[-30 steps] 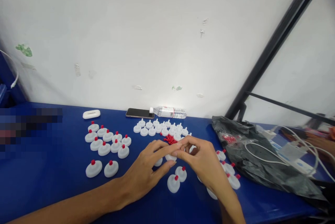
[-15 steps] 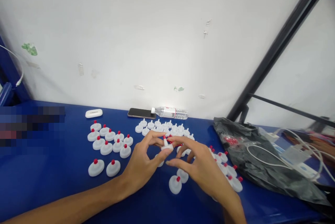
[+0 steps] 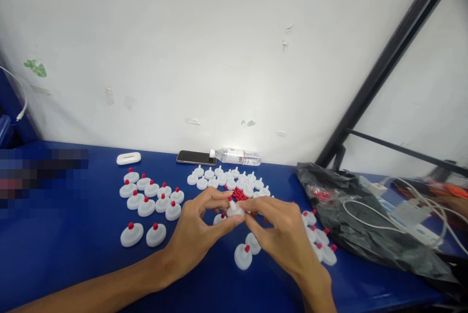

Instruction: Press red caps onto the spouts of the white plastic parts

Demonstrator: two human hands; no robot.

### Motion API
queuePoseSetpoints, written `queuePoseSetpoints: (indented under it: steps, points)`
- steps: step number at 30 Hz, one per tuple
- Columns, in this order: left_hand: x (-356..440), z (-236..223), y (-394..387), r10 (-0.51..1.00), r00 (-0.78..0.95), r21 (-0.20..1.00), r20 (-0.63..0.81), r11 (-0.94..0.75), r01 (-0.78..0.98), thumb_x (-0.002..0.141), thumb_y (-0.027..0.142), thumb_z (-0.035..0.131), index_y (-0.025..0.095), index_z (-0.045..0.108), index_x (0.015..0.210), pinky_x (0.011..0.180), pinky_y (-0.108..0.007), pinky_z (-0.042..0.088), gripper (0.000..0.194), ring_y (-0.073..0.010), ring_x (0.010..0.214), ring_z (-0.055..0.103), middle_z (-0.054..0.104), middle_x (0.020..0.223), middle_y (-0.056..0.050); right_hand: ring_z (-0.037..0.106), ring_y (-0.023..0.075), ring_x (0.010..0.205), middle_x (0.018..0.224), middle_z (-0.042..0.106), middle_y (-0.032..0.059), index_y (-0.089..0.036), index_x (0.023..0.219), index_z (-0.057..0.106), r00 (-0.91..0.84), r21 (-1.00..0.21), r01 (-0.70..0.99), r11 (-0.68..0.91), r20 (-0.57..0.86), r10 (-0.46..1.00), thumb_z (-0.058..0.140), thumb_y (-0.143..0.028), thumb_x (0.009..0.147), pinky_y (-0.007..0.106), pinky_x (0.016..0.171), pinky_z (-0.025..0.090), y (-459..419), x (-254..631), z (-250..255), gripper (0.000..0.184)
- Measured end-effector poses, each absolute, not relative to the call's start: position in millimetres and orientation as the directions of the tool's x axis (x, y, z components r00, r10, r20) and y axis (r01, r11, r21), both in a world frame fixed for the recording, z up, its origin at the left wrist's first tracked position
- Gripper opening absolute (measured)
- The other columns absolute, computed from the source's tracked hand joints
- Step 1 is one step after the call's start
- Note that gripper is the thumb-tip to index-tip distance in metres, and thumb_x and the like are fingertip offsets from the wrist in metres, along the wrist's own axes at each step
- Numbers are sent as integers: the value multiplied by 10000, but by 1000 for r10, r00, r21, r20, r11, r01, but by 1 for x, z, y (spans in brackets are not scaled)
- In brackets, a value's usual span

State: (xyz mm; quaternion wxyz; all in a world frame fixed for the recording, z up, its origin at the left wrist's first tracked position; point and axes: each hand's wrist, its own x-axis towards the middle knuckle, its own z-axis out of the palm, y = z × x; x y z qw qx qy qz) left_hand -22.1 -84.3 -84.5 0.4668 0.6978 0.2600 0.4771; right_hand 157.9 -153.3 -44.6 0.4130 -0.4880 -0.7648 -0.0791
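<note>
Between my two hands is a white nozzle cap [image 3: 235, 209], a round plastic lid with a narrow spout and a small red tip on it. My left hand [image 3: 199, 230] is closed on it, index finger at the red tip and thumb at the base's lower edge. The fingers of my right hand [image 3: 280, 227] pinch its right side, partly hiding the base. Just behind lies a heap of loose red tips [image 3: 239, 194]. Below my hands, a red-tipped nozzle cap [image 3: 243, 257] rests against another on the blue table [image 3: 84, 264].
Several red-tipped caps [image 3: 146, 207] stand at left, more [image 3: 329, 255] at right. Untipped white caps [image 3: 209, 173] cluster at the back. Along the wall lie a white case [image 3: 128, 158], a phone [image 3: 195, 158] and a water bottle [image 3: 237, 156]. A black plastic bag [image 3: 365, 235] with cables covers the right side.
My right hand has moved in from the right, its fingers closing on the nozzle cap's side. My left hand keeps its hold. The heap of red tips shows more now.
</note>
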Motion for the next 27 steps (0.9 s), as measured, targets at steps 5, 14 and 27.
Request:
queuePoseSetpoints:
  steps: [5,14,27]
  points:
    - [-21,-83,-86,820,401,910,408,-400,-108,823,352,832,240,689,1009,790,-272,558,260,-183,881,719,734,876,29,747,166,745,861,800,22,-207,983,743,-200,-270,811,519,707,679,645,-99,919,259,672,523,-154,158,-44,159]
    - [-21,-80,-91,812,379,894,444,-427,-132,825,334,828,237,718,920,820,-315,569,175,-192,840,719,717,845,15,729,163,676,799,788,15,-209,973,755,-208,-270,811,519,697,686,620,-87,926,274,626,509,-155,157,-42,189]
    - [-23,-77,-97,855,335,919,395,-373,-131,795,338,850,225,723,840,792,-299,559,176,-198,859,710,657,797,24,692,157,611,736,763,20,-192,947,747,-222,-229,802,552,744,630,599,-85,943,278,606,516,-155,153,-44,183]
